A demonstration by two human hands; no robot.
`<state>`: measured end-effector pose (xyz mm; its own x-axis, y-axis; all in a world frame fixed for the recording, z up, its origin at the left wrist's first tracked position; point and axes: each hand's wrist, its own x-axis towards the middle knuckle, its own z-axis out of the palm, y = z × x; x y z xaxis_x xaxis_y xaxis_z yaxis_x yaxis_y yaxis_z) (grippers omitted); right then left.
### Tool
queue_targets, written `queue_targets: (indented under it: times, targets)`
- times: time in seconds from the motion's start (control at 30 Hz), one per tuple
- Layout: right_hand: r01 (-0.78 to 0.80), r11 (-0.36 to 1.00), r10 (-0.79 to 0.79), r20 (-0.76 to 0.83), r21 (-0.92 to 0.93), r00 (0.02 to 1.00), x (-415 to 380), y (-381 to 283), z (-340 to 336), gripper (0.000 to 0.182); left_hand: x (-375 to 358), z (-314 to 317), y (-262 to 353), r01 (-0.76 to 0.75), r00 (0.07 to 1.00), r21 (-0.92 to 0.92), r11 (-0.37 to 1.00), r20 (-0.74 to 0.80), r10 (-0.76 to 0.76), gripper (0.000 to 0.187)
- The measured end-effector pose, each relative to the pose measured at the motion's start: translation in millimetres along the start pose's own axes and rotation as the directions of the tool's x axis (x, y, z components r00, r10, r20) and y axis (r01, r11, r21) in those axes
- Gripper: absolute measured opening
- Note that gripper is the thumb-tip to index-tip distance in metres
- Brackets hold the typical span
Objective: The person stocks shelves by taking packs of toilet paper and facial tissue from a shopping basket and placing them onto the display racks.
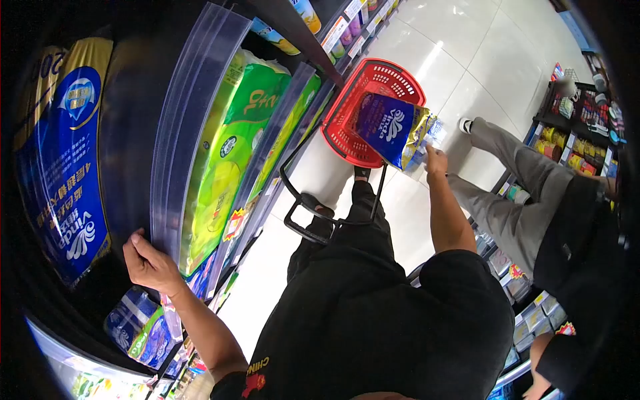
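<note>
My right hand (pixel 435 162) is closed on the end of a blue and gold Vinda package (pixel 393 127), which lies tilted over a red shopping basket (pixel 340 141). The basket is on the floor, its black handles folded out toward my legs. At the left, my left hand (pixel 148 263) rests by the lower end of a clear shelf divider (pixel 190 127), its fingers curled; whether they grip anything is hidden. Beyond that divider lies a green tissue package (pixel 230 160). A large blue and gold package (pixel 73 160) stands on the shelf further left.
A person in grey trousers (pixel 513 160) and a dark top stands close on the right. Behind them run shelves of goods (pixel 567 150). Smaller tissue packs (pixel 143 327) are at the lower left. Pale floor tiles (pixel 460 40) extend ahead.
</note>
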<state>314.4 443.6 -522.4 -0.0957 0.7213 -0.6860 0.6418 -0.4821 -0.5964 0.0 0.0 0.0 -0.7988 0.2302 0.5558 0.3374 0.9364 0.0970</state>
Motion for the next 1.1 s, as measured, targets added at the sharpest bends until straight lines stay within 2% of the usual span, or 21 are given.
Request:
queue_targets:
  times: [0.07,0.1,0.17,0.27,0.37,0.4,0.5,0.63,0.83,0.9,0.97,1.03,1.1]
  targets:
    - [-0.132,0.961,0.095,0.157,0.243,0.983,-38,-39,12,0.024,0,-3,0,0.015,1.0,0.02,1.0,0.009,-0.015,0.025]
    - [-0.123,0.931,0.069,0.166,0.344,0.984,-45,-69,27,0.013,0,5,3,0.011,1.0,0.009,1.0,-0.012,-0.011,0.025]
    - [-0.172,0.911,0.082,0.242,0.376,0.967,-40,-62,38,0.012,2,1,4,-0.01,1.0,0.007,1.0,-0.003,0.01,0.025]
    - [-0.23,0.901,0.144,0.246,0.368,0.958,-45,-70,32,0.018,3,0,10,-0.017,1.0,-0.003,1.0,0.006,0.017,0.024]
    - [-0.126,0.967,0.092,0.153,0.223,0.984,-69,-88,27,0.025,4,-2,7,-0.031,1.0,0.013,0.999,-0.002,0.031,0.022]
    - [-0.133,0.966,0.093,0.18,0.224,0.979,-69,-87,23,0.028,4,-3,8,-0.036,0.999,0.017,0.999,-0.008,0.036,0.022]
    - [-0.087,0.972,0.026,0.269,0.217,0.963,-82,-81,32,0.031,4,-4,9,-0.036,0.999,-0.005,0.999,-0.025,0.036,0.02]
    - [-0.033,0.961,-0.083,0.399,0.274,0.913,-152,-124,53,0.036,4,-6,9,-0.067,0.996,0.019,0.998,-0.055,0.068,0.018]
    - [0.064,0.87,-0.286,0.394,0.49,0.873,-247,-219,9,0.04,3,-11,9,-0.109,0.987,-0.015,0.994,-0.123,0.106,0.014]
    - [0.124,0.826,-0.382,0.384,0.55,0.841,-280,-249,-16,0.042,2,-13,9,-0.122,0.982,-0.099,0.988,-0.159,0.105,0.01]
    - [0.142,0.72,-0.496,0.36,0.679,0.79,-304,-264,-36,0.044,0,-16,5,-0.133,0.978,-0.166,0.977,-0.182,0.102,0.009]
    - [0.207,0.67,-0.591,0.344,0.713,0.729,-329,-277,-61,0.044,-3,-25,3,-0.139,0.975,-0.248,0.959,-0.203,0.089,0.008]
    - [0.344,0.66,-0.667,0.312,0.668,0.676,-366,-299,-86,0.044,-8,-33,-2,-0.119,0.979,-0.384,0.915,-0.198,0.044,0.009]
